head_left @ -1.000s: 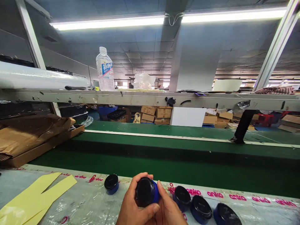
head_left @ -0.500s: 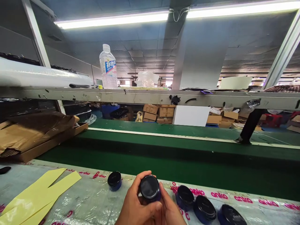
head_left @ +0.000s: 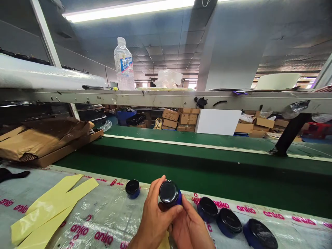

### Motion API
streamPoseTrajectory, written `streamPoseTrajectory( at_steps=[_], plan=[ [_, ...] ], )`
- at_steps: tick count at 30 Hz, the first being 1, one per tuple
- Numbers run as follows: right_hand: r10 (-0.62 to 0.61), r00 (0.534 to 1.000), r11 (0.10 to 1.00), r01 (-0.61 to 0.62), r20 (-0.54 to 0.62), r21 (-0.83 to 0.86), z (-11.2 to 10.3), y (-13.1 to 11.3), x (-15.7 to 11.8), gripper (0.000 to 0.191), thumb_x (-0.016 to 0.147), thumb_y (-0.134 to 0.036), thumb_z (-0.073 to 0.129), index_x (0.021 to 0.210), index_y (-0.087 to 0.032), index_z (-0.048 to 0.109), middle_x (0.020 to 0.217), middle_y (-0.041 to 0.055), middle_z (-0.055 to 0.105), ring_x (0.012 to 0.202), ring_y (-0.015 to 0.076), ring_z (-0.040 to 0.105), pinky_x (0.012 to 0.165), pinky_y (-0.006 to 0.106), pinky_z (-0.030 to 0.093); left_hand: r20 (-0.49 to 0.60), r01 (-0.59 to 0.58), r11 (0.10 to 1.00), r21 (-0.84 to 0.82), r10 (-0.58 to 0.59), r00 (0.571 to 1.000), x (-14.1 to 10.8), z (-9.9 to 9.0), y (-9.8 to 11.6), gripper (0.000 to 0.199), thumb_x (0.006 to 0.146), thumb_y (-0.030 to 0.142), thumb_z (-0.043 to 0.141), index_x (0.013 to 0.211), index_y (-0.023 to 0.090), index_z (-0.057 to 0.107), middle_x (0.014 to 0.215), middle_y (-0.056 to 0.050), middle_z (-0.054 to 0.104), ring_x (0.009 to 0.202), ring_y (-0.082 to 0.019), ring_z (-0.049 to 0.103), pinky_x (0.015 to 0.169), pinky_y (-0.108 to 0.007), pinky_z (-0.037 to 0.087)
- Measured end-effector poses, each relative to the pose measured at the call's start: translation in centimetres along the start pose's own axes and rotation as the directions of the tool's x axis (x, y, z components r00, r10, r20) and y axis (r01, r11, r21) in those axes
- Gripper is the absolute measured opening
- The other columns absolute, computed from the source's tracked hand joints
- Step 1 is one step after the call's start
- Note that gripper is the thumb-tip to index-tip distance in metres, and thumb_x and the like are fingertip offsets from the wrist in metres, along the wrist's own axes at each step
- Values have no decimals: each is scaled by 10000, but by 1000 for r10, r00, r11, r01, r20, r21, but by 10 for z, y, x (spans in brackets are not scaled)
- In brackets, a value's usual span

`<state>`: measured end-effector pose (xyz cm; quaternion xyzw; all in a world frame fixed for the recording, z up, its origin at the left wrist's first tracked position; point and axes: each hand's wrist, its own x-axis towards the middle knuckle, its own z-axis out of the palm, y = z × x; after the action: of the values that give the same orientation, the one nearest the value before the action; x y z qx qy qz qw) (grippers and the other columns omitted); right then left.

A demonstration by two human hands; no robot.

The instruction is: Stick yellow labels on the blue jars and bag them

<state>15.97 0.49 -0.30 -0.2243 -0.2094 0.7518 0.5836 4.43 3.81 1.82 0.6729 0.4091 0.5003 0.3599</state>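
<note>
Held jar: above the plastic-covered table, between both hands; its black lid tips toward the person, with a sliver of blue side showing at the right.
Left hand: grasping the jar, fingers up along its left side, thumb across below the lid.
Right hand: also gripping, fingertips against the blue side.
Jar's lean: squat and round, lid-to-base line slanting away from the person; touching both hands, so neither is nearer.
Lone jar: standing apart, beyond the left hand's outer side.
Three jars: a slanting row past the right hand, the first just beside it.
</note>
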Motion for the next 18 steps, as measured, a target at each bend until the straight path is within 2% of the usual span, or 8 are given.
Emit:
streamPoseTrajectory(
  at_steps=[3,5,6,8,10,12,15,18],
  plan=[
    [-72,997,991,70,-17,-112,2,-3,-5,537,859,-630,633,1224,-239,689,1227,95,717,1088,280,641,857,384,512,51,75,994,-73,-71,996,4,-5,5,753,703,333,824,1388,264,518,1405,-72,576,1314,-302,535,1128,-443,425],
    [-146,983,941,102,-114,-323,-3,-6,-8,552,902,-643,565,1276,-247,653,1311,96,671,1116,286,616,854,392,504,18,133,984,-119,-132,991,11,-11,9,765,685,279,816,1381,255,500,1355,-68,619,1257,-283,585,1083,-416,466],
    [-207,963,876,105,-172,-471,-8,-7,-9,550,911,-641,552,1287,-250,643,1332,97,656,1123,292,608,869,404,495,-16,149,980,-132,-153,988,15,-15,10,758,675,260,812,1364,248,496,1319,-67,641,1216,-272,615,1048,-400,492],
    [-325,920,654,52,-218,-754,-19,-7,-11,505,897,-585,597,1256,-237,664,1301,113,668,1110,313,608,922,439,464,-51,144,984,-104,-149,987,23,-25,10,695,682,250,800,1308,240,500,1254,-62,673,1136,-248,658,989,-374,523],
    [-354,923,407,8,-150,-914,-27,-5,-13,418,841,-444,683,1197,-225,704,1238,125,695,1104,335,609,978,464,424,-1,111,994,-1,-111,994,29,-34,5,598,712,245,784,1249,240,522,1215,-51,691,1084,-231,678,974,-368,525],
    [-300,953,222,37,-32,-974,-29,-1,-15,379,778,-311,711,1148,-233,734,1193,120,710,1118,354,598,992,472,408,65,84,993,89,-90,994,30,-40,-5,550,728,219,762,1233,239,544,1194,-47,701,1045,-229,690,958,-373,529],
    [-228,973,52,54,41,-997,-26,4,-16,349,746,-203,676,1082,-244,760,1130,118,718,1097,359,598,952,459,410,110,85,986,147,-101,989,21,-44,-24,565,699,147,741,1239,222,593,1212,-74,698,1073,-258,681,960,-394,533],
    [-204,979,-11,12,14,-1000,-23,-2,-17,267,791,-172,590,988,-234,760,1004,102,728,970,313,638,849,405,420,141,85,976,202,-115,983,7,-42,-38,564,670,86,709,1214,216,642,1252,-85,682,1164,-281,638,1033,-433,495]
  ],
)
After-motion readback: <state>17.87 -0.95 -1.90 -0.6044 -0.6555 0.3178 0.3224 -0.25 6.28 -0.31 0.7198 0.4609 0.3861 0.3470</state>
